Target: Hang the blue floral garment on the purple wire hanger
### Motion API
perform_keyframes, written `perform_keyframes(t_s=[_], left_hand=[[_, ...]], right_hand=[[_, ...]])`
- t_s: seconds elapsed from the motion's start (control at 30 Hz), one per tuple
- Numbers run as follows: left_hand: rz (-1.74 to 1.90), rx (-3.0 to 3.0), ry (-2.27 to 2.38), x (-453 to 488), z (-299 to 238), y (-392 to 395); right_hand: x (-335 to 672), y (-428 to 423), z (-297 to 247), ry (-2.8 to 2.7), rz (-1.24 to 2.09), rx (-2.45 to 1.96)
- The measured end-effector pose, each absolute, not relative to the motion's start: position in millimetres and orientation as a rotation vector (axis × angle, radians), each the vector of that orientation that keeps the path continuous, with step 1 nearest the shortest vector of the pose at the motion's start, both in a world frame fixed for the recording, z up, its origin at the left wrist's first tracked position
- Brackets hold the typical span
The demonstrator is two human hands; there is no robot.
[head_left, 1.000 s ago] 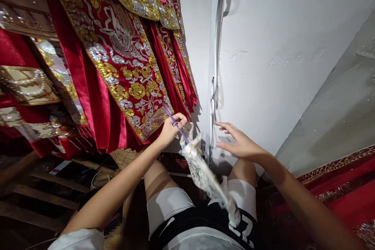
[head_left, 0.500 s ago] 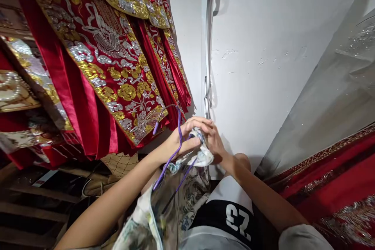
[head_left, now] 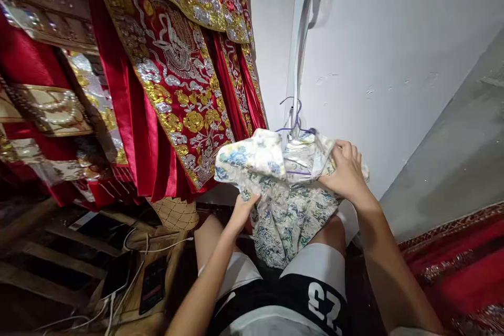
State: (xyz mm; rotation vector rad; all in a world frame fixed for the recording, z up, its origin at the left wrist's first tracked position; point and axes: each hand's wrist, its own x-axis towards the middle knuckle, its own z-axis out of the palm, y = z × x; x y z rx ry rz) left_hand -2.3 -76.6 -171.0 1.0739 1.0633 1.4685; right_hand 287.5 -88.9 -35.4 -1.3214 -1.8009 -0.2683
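At the lower left of the frame, a slatted wooden surface [head_left: 63, 261] carries two dark phones [head_left: 153, 284] lying near each other; white cables [head_left: 111, 308] trail across it, one plugged into the left-hand phone.

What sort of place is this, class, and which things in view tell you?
Probably a costume storeroom or dressing area: sequinned red garments hang beside a white wall, and a floral garment has a purple hanger inside.

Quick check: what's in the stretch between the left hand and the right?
The head view shows the floral garment spanning between the left hand and right hand, with the purple hanger partly visible at its neck opening.
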Motion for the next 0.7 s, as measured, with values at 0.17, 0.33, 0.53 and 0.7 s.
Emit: perform_keyframes(t_s=[0.17, 0.33, 0.53, 0.7], left_hand=[[1.566, 0.681, 1.02, 18.4, -223.3, -95.9], [1.478, 0.503, 1.015, 21.7, -245.0, -120.7], [1.409, 0.487, 1.009, 18.0, -233.9, -133.1], [1.596, 0.626, 1.162, 12.7, -233.2, -129.7]], right_hand=[[277.1, -121.2, -81.7, -1.63, 0.211, -0.84], [234.3, -124.9, -156.3, -1.45, 0.718, -1.164], [194.2, -107.8, -178.0, -1.462, 0.909, -1.548], [210.8, -114.1, -175.9, -1.549, 1.117, -1.543]])
